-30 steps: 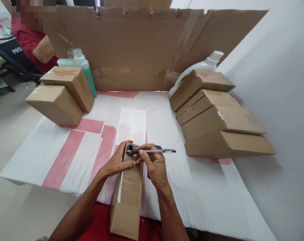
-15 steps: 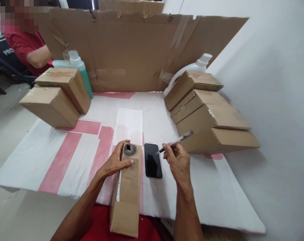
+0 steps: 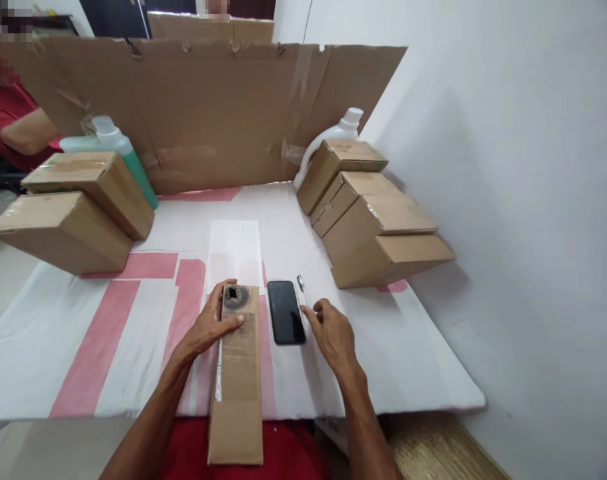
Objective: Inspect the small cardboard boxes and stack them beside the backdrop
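Note:
A long, narrow cardboard box (image 3: 237, 373) lies on the white and pink table cover (image 3: 108, 313), its near end over the table's edge by my lap. Its far end carries a dark round mark with a square hole (image 3: 235, 297). My left hand (image 3: 209, 328) rests on that far end, thumb on top. A black phone (image 3: 285, 311) lies flat just right of the box. A pen (image 3: 301, 287) lies on the cover beside the phone. My right hand (image 3: 332, 335) is low over the table, its fingertips pinching the pen's near end.
Several cardboard boxes (image 3: 376, 220) lean stacked at the right by the wall, with a white jug (image 3: 344, 128) behind. Two boxes (image 3: 71, 213) and a green bottle (image 3: 126, 157) stand at the left. A cardboard screen (image 3: 208, 113) closes the back. A person in red (image 3: 13, 123) sits beyond.
My right hand lifted the pen off the box's far end, swung it right past the phone, and lowered it onto the cover. The left hand stayed on the box.

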Tool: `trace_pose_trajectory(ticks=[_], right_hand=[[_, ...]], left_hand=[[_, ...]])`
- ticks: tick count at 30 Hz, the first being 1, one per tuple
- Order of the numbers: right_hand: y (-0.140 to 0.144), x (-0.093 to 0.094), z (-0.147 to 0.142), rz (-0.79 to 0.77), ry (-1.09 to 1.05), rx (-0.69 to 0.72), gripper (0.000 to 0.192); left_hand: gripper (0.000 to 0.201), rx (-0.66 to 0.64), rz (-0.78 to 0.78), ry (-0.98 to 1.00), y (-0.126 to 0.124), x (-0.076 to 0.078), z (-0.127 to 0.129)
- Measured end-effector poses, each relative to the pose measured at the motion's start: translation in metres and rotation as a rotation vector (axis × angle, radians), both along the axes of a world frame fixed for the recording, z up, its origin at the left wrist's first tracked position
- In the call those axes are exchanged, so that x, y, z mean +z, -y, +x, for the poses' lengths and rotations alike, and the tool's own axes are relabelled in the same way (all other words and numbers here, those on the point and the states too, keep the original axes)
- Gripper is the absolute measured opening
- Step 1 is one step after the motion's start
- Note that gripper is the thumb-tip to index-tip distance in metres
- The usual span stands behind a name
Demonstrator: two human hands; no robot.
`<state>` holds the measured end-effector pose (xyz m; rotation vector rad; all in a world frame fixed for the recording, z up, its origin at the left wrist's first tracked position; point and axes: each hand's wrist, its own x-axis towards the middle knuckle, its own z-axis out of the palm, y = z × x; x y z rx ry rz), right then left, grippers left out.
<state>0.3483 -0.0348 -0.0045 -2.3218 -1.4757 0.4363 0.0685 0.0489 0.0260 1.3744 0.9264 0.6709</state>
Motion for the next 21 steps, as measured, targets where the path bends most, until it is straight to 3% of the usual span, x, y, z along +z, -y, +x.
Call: trace_pose_trajectory(ticks=[7, 10, 14, 18, 21], right_hand=[[-0.001, -0.002, -0.053, -0.082, -0.064, -0.095, 0.049], [-0.009, -0.001, -0.055, -0.051, -0.347, -0.166, 0.046], [-0.01, -0.002, -0.057, -0.003, -0.653, -0.089, 0.027], [-0.001, 0.006, -0.062, 0.1, -0.988, -0.115, 0.04], [0.009, 0.033, -0.06, 0.197, -1.383, -0.2, 0.054]], left_hand=[[0.083, 0.003, -0.01, -0.003, 0.001, 0.003, 0.001], [0.082, 0.0, -0.022, 0.007, 0.002, 0.006, 0.002], [0.082, 0.001, -0.028, 0.03, 0.002, 0.004, 0.002], [0.083, 0.002, -0.029, 0.057, 0.002, -0.002, 0.001], [0.083, -0.001, -0.016, 0.046, 0.002, -0.006, 0.001]])
